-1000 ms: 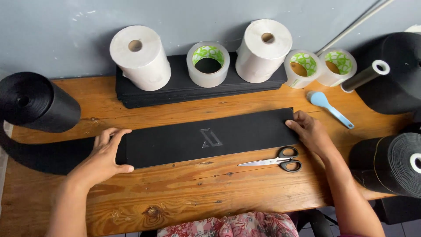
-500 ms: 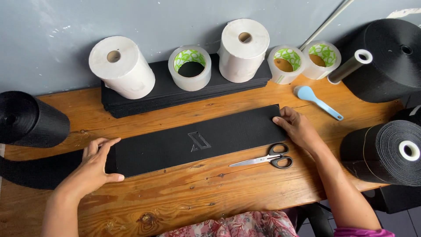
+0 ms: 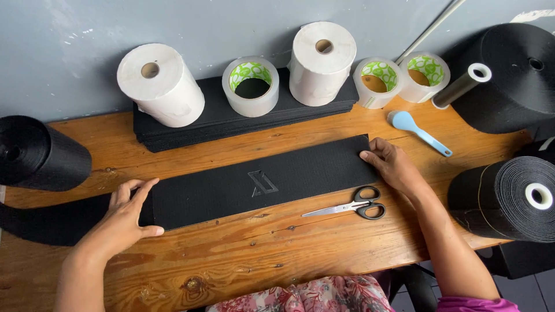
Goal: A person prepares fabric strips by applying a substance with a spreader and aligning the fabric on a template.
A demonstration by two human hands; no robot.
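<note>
My left hand (image 3: 124,215) and right hand (image 3: 392,164), both flat and open, press opposite ends of the long black textured fabric strip (image 3: 260,182), its long axis left-right across the wooden desk (image 3: 243,260), black-handled steel scissors (image 3: 352,207) nearest my right.

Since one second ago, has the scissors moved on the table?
No. The scissors lie just below the right end of the black strip, near the right hand, as before; only the camera shifted.
</note>
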